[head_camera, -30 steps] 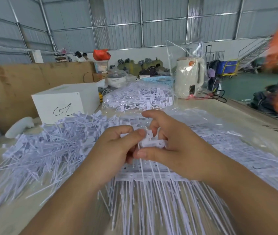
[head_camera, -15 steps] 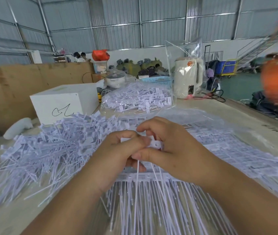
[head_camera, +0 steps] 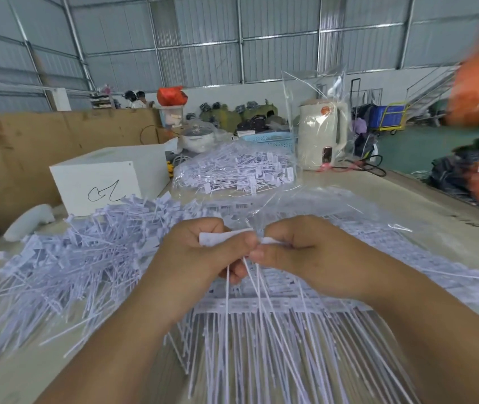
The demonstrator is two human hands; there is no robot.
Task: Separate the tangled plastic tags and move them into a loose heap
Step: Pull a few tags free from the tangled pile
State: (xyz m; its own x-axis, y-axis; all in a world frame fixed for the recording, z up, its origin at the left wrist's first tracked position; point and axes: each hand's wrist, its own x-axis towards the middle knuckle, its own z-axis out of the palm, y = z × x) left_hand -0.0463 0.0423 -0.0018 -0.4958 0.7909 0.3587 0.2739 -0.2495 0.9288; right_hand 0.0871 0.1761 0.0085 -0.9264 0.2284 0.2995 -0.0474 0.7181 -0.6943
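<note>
- At a worktable [head_camera: 407,199], the left hand [head_camera: 200,258] and right hand [head_camera: 311,255] meet at centre frame, each pinching the flat head end of a small cluster of plastic tags [head_camera: 226,238] between thumb and curled fingers; the thin tails hang down toward 6 o'clock.
- The step in hand appears to be pulling joined heads apart. It is likely done best by gripping close to the heads and twisting or drawing the hands sideways in short moves, so the tails slide free rather than snag.
- Under the hands lies a stack of still-joined tag strips [head_camera: 276,304]; the dangling tails cross them and could catch there.
- The loose heap [head_camera: 80,255] of separated tags spreads at 9 o'clock, just beside the left forearm, a short drop-off.
- A clear plastic bag [head_camera: 305,205] lies rumpled at 12 to 2 o'clock, touching the strips.
- Farther back: a bagged bundle of tags [head_camera: 232,173] at 12 o'clock, a white box [head_camera: 110,176] at 10 o'clock, and a wrapped kettle [head_camera: 320,132] at 1 o'clock.
</note>
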